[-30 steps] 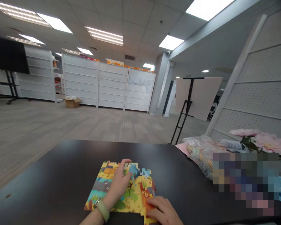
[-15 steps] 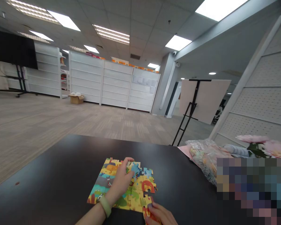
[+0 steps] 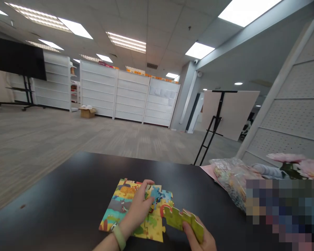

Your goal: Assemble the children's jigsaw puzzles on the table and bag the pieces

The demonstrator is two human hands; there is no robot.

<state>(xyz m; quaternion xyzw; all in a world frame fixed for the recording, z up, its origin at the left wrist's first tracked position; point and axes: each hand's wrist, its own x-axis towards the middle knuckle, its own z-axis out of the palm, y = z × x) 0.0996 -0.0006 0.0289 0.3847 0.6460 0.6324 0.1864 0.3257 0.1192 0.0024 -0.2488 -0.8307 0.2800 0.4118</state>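
A partly joined jigsaw puzzle [image 3: 115, 205] with bright animal pictures lies on the black table. My left hand [image 3: 140, 205], with a pale green band and a watch at the wrist, rests on its middle. Thumb and forefinger are spread apart there, beside blue pieces [image 3: 155, 192] at the upper right; the other fingers are hidden. My right hand [image 3: 199, 233] grips a joined strip of puzzle pieces [image 3: 176, 218] between thumb and fingers. The strip is tilted up, its plain olive-green side facing me, and its far end covers part of the puzzle's right side.
On the table's right lie a clear plastic bag [image 3: 230, 174] with colourful contents and pink flowers [image 3: 308, 164]; a blurred patch hides what is in front. Behind the black table [image 3: 54, 195] stand an easel board [image 3: 232, 111], white shelves [image 3: 132, 96] and a cardboard box [image 3: 87, 112].
My right hand has lifted the puzzle strip off the puzzle's lower right and turned it, so its green side shows. My left hand stays on the puzzle. The view has shifted slightly.
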